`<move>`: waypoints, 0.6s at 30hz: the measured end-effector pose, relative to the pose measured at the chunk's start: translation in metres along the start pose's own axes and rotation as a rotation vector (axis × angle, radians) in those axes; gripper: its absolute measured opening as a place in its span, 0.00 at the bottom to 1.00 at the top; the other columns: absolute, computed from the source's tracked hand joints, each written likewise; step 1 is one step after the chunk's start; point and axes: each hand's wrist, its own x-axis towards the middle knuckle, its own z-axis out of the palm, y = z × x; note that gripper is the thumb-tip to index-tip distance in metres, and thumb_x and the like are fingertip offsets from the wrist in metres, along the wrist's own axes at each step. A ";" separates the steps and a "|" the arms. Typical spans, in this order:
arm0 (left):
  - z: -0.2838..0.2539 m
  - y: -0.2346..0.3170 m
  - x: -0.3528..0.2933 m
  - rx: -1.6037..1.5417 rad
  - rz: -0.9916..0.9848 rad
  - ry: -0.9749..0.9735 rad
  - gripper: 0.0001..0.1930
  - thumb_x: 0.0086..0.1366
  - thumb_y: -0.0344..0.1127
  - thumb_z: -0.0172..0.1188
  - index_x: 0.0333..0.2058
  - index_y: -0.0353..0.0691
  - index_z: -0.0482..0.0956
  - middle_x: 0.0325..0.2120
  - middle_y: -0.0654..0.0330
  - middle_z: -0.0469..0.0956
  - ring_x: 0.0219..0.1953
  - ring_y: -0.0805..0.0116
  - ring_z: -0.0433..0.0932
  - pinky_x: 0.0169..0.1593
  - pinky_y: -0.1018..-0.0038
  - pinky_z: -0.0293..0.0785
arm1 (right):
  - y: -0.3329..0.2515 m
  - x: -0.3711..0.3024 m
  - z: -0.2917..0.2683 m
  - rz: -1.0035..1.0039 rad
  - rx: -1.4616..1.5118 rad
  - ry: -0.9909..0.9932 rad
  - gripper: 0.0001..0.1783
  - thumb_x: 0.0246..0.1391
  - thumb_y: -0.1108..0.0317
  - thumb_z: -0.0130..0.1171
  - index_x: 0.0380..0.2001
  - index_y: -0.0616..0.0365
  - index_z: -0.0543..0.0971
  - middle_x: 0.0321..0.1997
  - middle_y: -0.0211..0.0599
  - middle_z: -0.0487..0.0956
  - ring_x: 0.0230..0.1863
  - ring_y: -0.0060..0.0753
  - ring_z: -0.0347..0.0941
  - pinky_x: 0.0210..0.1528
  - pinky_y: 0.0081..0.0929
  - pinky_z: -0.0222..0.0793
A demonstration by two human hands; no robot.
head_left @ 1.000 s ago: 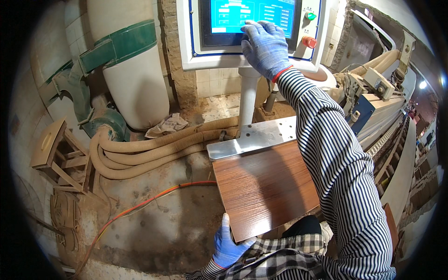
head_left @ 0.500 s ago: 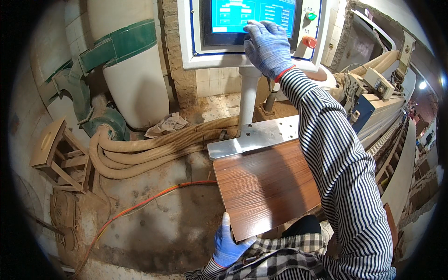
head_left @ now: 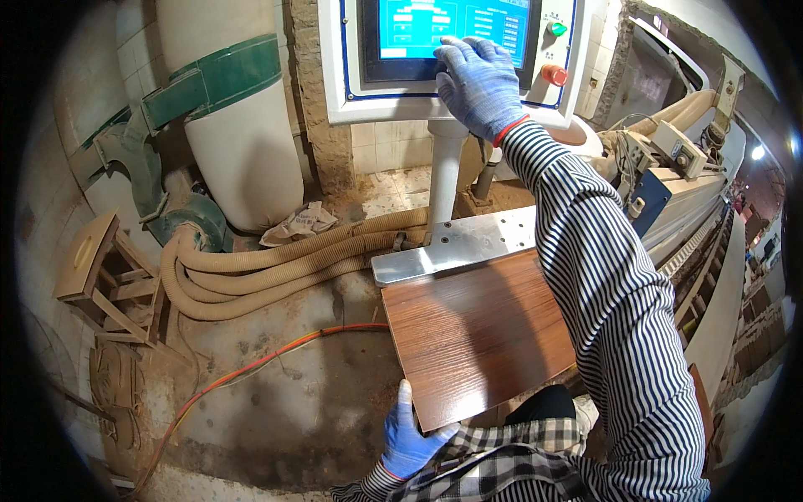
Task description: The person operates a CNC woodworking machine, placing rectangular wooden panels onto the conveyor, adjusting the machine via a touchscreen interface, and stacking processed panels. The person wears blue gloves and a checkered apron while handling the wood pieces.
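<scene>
While I am watching remotely through the head view, my gloved left hand [head_left: 407, 439] is pinching the near-left corner of a brown wood-grain board [head_left: 477, 335] between thumb and fingers; the fingertips beneath are hiding from me. The board is lying with its far edge along a silver metal plate [head_left: 468, 244], its right side passing behind my striped right sleeve [head_left: 598, 268]. My gloved right hand [head_left: 483, 88] is covering part of a blue-lit touchscreen's [head_left: 414, 29] lower edge, its bent fingers sitting close together, holding nothing; whether they are touching it, I cannot tell.
</scene>
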 end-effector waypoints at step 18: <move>0.002 -0.005 -0.002 -0.003 0.025 0.009 0.54 0.54 0.53 0.68 0.67 0.36 0.40 0.44 0.40 0.72 0.42 0.48 0.77 0.44 0.57 0.75 | 0.003 -0.001 0.005 0.002 0.009 0.041 0.21 0.51 0.62 0.59 0.49 0.51 0.73 0.57 0.34 0.73 0.57 0.42 0.66 0.61 0.43 0.57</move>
